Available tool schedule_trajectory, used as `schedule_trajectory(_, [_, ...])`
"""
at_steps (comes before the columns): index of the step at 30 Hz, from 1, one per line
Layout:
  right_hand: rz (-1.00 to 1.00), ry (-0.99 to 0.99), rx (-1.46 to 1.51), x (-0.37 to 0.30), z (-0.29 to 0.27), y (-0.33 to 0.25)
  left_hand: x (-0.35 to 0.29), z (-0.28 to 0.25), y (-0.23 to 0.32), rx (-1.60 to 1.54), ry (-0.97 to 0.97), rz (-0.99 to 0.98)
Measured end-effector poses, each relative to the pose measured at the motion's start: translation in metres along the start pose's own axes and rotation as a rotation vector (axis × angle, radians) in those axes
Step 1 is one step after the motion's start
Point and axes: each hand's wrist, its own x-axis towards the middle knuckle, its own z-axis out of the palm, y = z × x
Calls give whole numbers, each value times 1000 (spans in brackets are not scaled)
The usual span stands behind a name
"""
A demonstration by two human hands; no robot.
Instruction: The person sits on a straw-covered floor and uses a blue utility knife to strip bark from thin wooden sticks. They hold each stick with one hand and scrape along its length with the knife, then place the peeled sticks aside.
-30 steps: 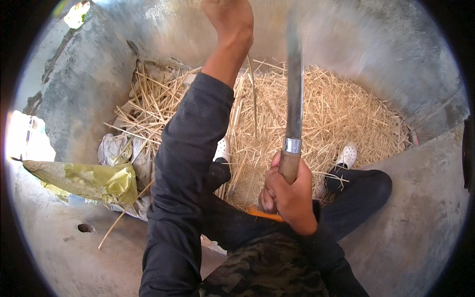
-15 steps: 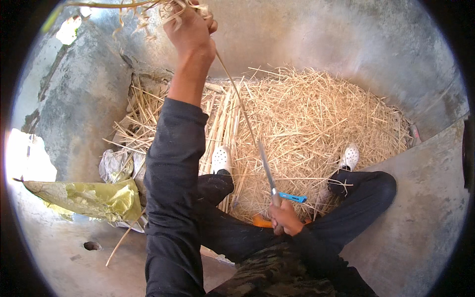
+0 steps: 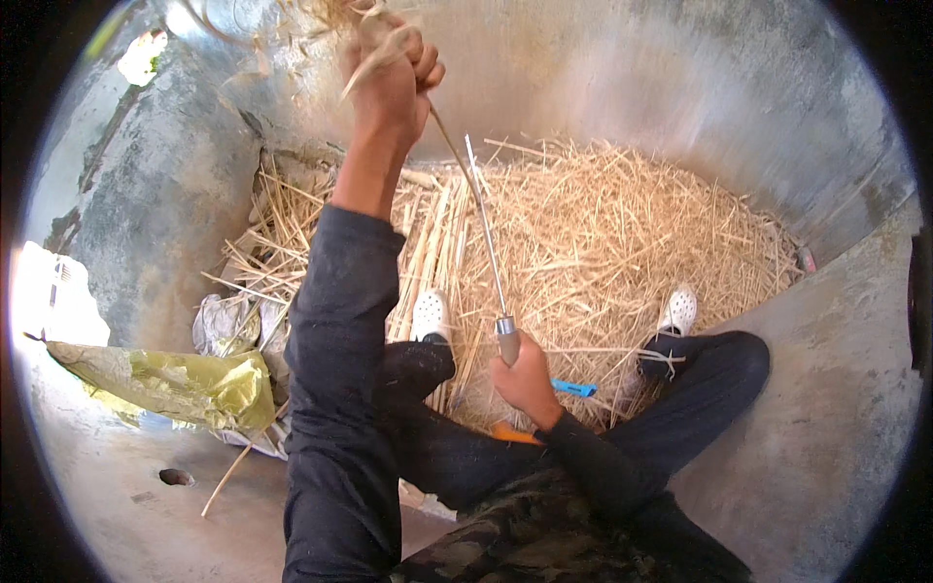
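Left hand [image 3: 394, 89]: I clasp a raised dry stalk [image 3: 448, 141].
Right hand [image 3: 528, 381]: I grip my knife [image 3: 494, 267] by its handle [image 3: 508, 343], beside the stalk.
Blue tool [image 3: 573, 388]: any marking too small to read.

Brightly lit; white patches [image 3: 60, 306] glare at left; the far leaves [image 3: 377, 60] blur; corners fall black.

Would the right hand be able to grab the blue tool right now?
Probably not without letting go: the right hand is wrapped round the knife, though the blue tool looks close beside it.
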Motion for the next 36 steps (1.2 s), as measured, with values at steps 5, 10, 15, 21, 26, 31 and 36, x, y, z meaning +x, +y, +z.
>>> schedule_trajectory(5, [488,-474,787,9,-57,-72,-5,2,16,49,27,8])
schedule_trajectory(10, [670,-526,1458,11,-89,-118,-3,2,-3,-220,24,-50])
schedule_trajectory(15, [-40,-67,678,-7,-55,-157,-3,6,1,6,100,3])
schedule_trajectory(21, [-118,-26,-89,-5,24,47,0,11,-6,-22,79,15])
schedule_trajectory(26, [450,-362,563,-10,-25,-9,17,-35,-7,94,-22,88])
schedule_trajectory(31, [543,-428,816,-8,-77,-102,0,-8,4,10,45,44])
schedule_trajectory(36, [44,-136,552,-20,-71,-146,6,-1,-8,88,85,40])
